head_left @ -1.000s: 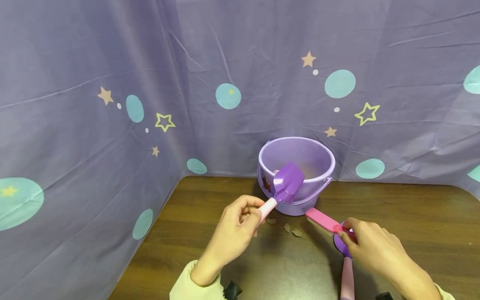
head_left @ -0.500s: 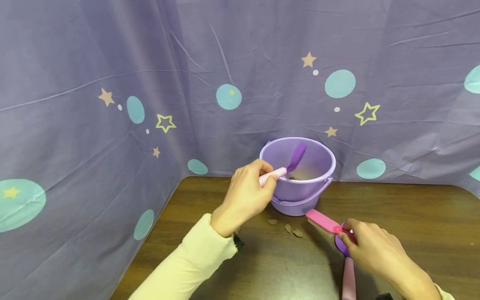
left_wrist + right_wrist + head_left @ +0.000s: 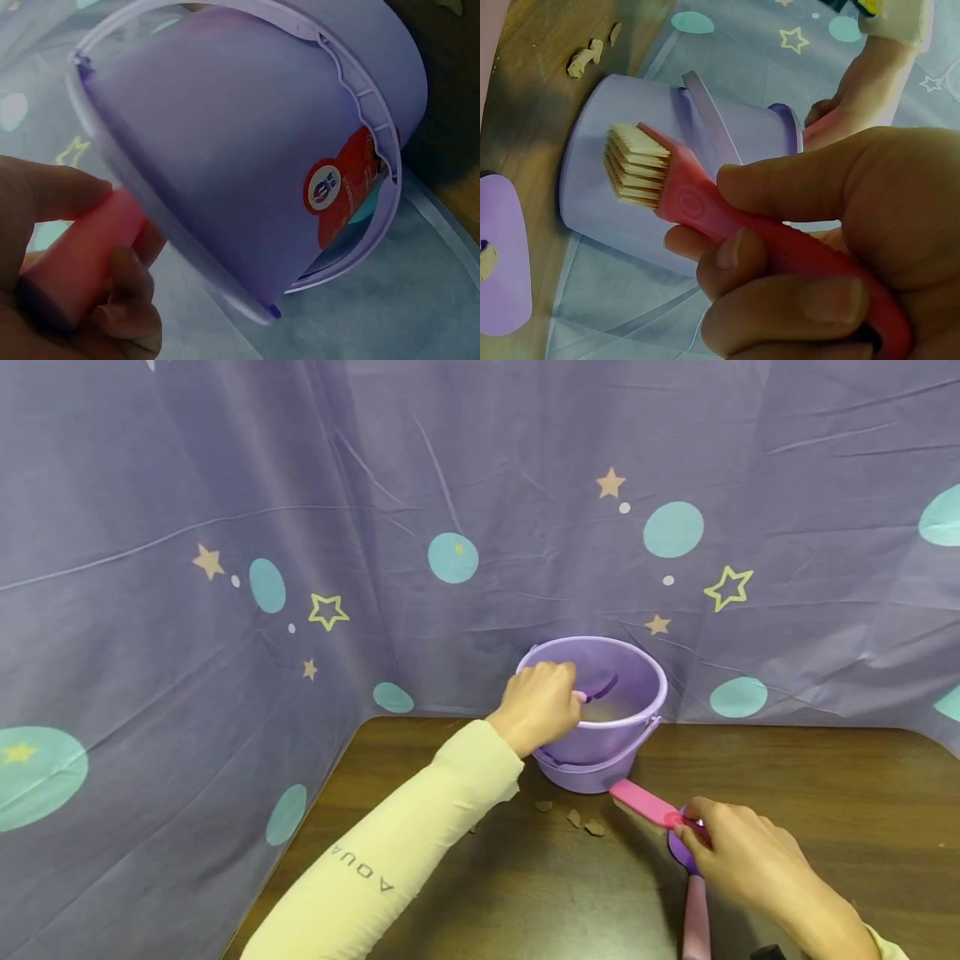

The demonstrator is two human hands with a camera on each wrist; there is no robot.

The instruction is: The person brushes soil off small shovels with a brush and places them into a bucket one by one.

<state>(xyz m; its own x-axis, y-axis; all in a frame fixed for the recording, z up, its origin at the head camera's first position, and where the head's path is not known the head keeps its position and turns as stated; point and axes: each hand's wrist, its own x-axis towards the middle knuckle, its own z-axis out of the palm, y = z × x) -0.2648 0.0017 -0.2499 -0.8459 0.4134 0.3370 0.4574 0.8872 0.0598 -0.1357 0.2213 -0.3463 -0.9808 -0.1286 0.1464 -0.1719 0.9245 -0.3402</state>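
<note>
My left hand (image 3: 540,702) grips the pink handle (image 3: 94,255) of a small toy shovel at the near left rim of a lavender bucket (image 3: 596,747). The shovel's purple blade (image 3: 606,687) is tilted inside the bucket, seen almost edge-on. A pink brush (image 3: 641,802) with pale bristles (image 3: 634,169) is held by its handle in my right hand (image 3: 750,860), low over the table at the bucket's right front. Beneath it lies another tool with a purple head (image 3: 681,853) and pink handle (image 3: 696,918). A tan flake (image 3: 487,261) rests on that head.
Several dry tan flakes (image 3: 573,818) lie on the brown wooden table (image 3: 555,893) in front of the bucket. A purple star-patterned curtain (image 3: 480,527) rises behind and along the left side. The bucket's handle (image 3: 648,731) hangs down over its front.
My left hand has moved up and forward to the bucket, and the shovel's blade has gone over the rim and tipped down inside. My right hand and the brush have stayed put.
</note>
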